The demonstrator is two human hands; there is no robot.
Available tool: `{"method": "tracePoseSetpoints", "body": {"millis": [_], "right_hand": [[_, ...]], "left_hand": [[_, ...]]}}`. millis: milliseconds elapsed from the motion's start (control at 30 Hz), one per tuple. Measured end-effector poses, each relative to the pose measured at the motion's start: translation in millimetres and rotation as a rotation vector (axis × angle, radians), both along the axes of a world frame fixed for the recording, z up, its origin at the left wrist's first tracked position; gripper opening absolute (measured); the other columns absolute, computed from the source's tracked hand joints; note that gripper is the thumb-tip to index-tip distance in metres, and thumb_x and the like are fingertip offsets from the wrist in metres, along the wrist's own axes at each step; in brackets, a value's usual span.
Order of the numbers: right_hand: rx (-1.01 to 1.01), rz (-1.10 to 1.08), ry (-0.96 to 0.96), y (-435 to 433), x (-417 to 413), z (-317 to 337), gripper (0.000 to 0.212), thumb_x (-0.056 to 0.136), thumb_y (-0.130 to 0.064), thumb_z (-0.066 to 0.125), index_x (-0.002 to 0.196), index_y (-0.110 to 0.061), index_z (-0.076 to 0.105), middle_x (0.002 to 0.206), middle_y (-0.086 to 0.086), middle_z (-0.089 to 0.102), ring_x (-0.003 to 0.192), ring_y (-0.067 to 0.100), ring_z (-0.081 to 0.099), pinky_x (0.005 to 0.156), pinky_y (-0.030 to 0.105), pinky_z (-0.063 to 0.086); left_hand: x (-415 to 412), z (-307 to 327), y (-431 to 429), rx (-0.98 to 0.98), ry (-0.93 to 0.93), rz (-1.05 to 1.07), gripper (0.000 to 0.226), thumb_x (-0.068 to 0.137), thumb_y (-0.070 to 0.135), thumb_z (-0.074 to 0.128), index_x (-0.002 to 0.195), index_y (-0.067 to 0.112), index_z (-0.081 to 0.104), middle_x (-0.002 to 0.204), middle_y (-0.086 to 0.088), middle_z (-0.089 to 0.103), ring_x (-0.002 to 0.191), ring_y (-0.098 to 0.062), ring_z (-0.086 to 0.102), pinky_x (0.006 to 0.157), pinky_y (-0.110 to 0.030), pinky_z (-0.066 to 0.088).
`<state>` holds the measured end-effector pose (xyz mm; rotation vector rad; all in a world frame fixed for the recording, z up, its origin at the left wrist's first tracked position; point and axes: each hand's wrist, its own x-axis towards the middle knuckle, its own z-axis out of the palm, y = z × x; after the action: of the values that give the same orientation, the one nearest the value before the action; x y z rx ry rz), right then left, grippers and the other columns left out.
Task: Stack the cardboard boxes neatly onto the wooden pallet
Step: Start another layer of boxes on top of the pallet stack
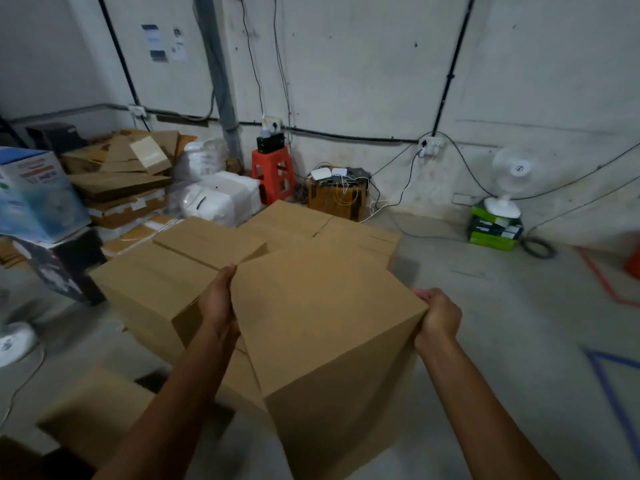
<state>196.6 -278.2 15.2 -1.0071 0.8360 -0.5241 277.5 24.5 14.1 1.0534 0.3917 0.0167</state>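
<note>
Now several boxes (166, 275) are stacked; a loose box (93, 410) waits. I hold the next box (329, 327), left hand (218, 303) flat, right hand (438, 317) clutching its corner.

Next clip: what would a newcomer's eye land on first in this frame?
The large cardboard box fills the centre foreground, held between the left hand pressed to its left side and the right hand curled round its right corner. Behind it stand more cardboard boxes, and a red stool stands out against the back wall.
</note>
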Motion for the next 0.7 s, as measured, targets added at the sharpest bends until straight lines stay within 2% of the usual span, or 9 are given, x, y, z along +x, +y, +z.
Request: {"method": "tracePoseSetpoints", "body": {"millis": [133, 200, 267, 333, 433, 533, 567, 633, 700], "right_hand": [[0.091, -0.149, 0.002, -32.8, 45.1, -10.1, 0.032, 0.093, -0.037, 0.049, 0.070, -0.017, 0.061, 0.076, 0.001, 0.063, 0.073, 0.026, 0.059, 0.067, 0.036, 0.044], [0.083, -0.156, -0.015, -52.1, 68.8, -4.0, 0.036, 0.096, -0.041, 0.048, 0.074, -0.018, 0.062, 0.078, 0.001, 0.066, 0.074, 0.024, 0.061, 0.070, 0.036, 0.046], [0.082, -0.161, -0.033, -82.0, 95.7, -2.7, 0.036, 0.096, -0.045, 0.050, 0.079, -0.018, 0.065, 0.086, 0.003, 0.070, 0.079, 0.024, 0.065, 0.074, 0.037, 0.051], [0.071, -0.138, -0.077, -114.3, 119.4, -1.6, 0.038, 0.093, -0.052, 0.053, 0.085, -0.018, 0.069, 0.091, 0.006, 0.074, 0.087, 0.028, 0.069, 0.082, 0.042, 0.057], [0.044, -0.073, -0.155, -160.7, 149.4, 3.2, 0.050, 0.083, -0.061, 0.059, 0.098, -0.016, 0.075, 0.101, 0.011, 0.077, 0.098, 0.033, 0.072, 0.095, 0.050, 0.055], [0.032, 0.065, -0.140, -200.4, 172.7, 7.3, 0.051, 0.089, -0.054, 0.059, 0.105, -0.008, 0.075, 0.105, 0.016, 0.075, 0.099, 0.036, 0.071, 0.095, 0.050, 0.055], [0.020, 0.127, -0.121, -211.0, 181.3, 8.0, 0.049, 0.091, -0.051, 0.060, 0.101, -0.006, 0.075, 0.102, 0.019, 0.074, 0.095, 0.038, 0.070, 0.092, 0.049, 0.055], [-0.041, 0.217, -0.091, -229.5, 200.5, 10.5, 0.040, 0.091, -0.044, 0.062, 0.082, -0.008, 0.075, 0.087, 0.019, 0.071, 0.077, 0.035, 0.067, 0.081, 0.045, 0.053], [-0.086, 0.282, -0.083, -253.6, 221.7, 7.7, 0.045, 0.095, -0.036, 0.060, 0.057, -0.017, 0.072, 0.067, 0.010, 0.067, 0.061, 0.026, 0.064, 0.072, 0.038, 0.050]], "left_hand": [[58.4, -26.5, -58.3, -0.083, -0.012, -0.056, 0.060, 0.068, 0.038, 0.081, 0.118, 0.007, 0.072, 0.120, -0.017, 0.071, 0.110, -0.037, 0.068, 0.095, -0.057, 0.054], [80.7, -23.8, -82.9, -0.074, -0.013, -0.105, 0.049, 0.072, 0.038, 0.074, 0.111, 0.008, 0.074, 0.110, -0.015, 0.074, 0.102, -0.035, 0.069, 0.091, -0.054, 0.056], [100.7, -12.6, -104.4, 0.002, -0.014, -0.211, 0.024, 0.082, 0.036, 0.067, 0.092, 0.015, 0.075, 0.085, -0.003, 0.074, 0.085, -0.027, 0.067, 0.079, -0.041, 0.056], [123.3, -0.4, -121.5, 0.098, -0.067, -0.332, 0.017, 0.093, 0.029, 0.059, 0.087, 0.019, 0.070, 0.076, 0.002, 0.070, 0.081, -0.021, 0.063, 0.074, -0.035, 0.050], [160.5, 22.0, -147.7, 0.126, -0.118, -0.476, 0.018, 0.101, 0.018, 0.050, 0.095, 0.016, 0.067, 0.086, 0.005, 0.070, 0.082, -0.008, 0.066, 0.069, -0.022, 0.053], [192.5, 27.5, -183.6, 0.129, -0.021, -0.588, 0.015, 0.105, 0.027, 0.048, 0.107, 0.030, 0.063, 0.107, 0.020, 0.056, 0.096, 0.006, 0.052, 0.080, 0.000, 0.040], [199.7, 29.6, -200.4, 0.153, -0.003, -0.674, 0.019, 0.104, 0.033, 0.050, 0.111, 0.026, 0.066, 0.111, 0.013, 0.061, 0.099, 0.002, 0.056, 0.087, -0.006, 0.042], [213.0, 24.0, -239.1, 0.151, 0.041, -0.713, 0.032, 0.100, 0.036, 0.054, 0.112, 0.016, 0.076, 0.120, -0.008, 0.071, 0.100, -0.020, 0.070, 0.093, -0.033, 0.049], [227.5, 12.9, -278.1, 0.094, 0.050, -0.680, 0.035, 0.102, 0.031, 0.050, 0.101, 0.013, 0.080, 0.120, -0.010, 0.071, 0.092, -0.020, 0.074, 0.084, -0.036, 0.049]]}}
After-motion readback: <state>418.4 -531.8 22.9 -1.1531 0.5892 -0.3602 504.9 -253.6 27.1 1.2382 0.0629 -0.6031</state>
